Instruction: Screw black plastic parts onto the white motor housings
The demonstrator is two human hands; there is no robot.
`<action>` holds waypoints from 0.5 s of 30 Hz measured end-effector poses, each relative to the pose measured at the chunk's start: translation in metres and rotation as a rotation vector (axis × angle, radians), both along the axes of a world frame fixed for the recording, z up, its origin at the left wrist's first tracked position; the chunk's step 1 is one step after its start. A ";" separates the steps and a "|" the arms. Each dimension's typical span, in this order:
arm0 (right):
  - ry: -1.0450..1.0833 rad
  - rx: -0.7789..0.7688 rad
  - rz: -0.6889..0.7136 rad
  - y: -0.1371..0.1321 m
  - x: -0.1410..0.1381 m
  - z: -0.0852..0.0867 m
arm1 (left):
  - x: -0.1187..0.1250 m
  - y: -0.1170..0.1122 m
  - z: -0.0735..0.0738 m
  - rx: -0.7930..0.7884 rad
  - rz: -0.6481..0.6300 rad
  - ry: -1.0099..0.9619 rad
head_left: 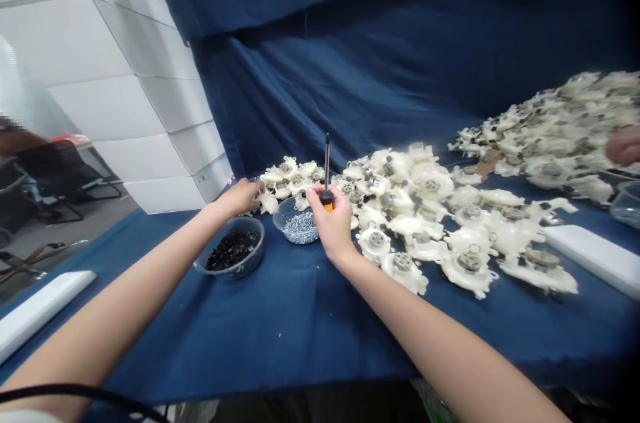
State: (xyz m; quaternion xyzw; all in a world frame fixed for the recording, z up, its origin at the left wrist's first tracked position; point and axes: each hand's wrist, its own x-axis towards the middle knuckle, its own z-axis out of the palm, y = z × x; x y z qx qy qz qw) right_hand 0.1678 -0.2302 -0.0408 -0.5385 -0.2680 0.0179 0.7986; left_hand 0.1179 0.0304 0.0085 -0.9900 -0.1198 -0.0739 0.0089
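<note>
My right hand (333, 220) is closed around a screwdriver (327, 166) with an orange and black handle, its shaft pointing up. It hovers over the right edge of a clear bowl of small silver screws (299, 226). My left hand (243, 198) reaches to the left end of the heap, fingers bent against a cream-white plastic housing (269, 202); its fingertips are partly hidden. Just below that hand stands a clear bowl of small black parts (233, 251). More cream-white housings (385, 190), several with round grey gear-like discs, lie piled behind and to the right.
White boxes (165, 163) are stacked at the left. A white bar (40, 313) lies at the left table edge, another white slab (595, 253) at the right. A larger housing pile (555, 130) rises at the back right, where another person's hand (624, 145) shows. Dark blue cloth (310, 90) hangs behind.
</note>
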 end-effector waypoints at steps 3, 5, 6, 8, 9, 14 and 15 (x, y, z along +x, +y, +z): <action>-0.015 -0.006 -0.005 0.001 0.001 -0.002 | -0.003 -0.005 -0.002 0.011 -0.020 -0.017; -0.027 -0.019 -0.014 0.001 0.002 -0.003 | -0.004 -0.010 -0.002 0.013 -0.044 -0.035; -0.033 -0.025 -0.019 0.001 0.002 -0.003 | -0.005 -0.012 -0.002 0.012 -0.058 -0.046; -0.047 -0.039 -0.031 0.001 0.004 -0.003 | -0.005 -0.016 0.001 0.008 -0.090 -0.080; -0.055 -0.047 -0.038 0.000 0.005 -0.004 | -0.006 -0.018 0.004 0.007 -0.103 -0.106; -0.104 -0.095 -0.085 -0.001 0.005 -0.005 | -0.024 -0.032 0.038 0.018 -0.147 -0.265; -0.116 -0.100 -0.094 -0.002 0.005 -0.003 | -0.033 -0.038 0.046 0.016 -0.156 -0.304</action>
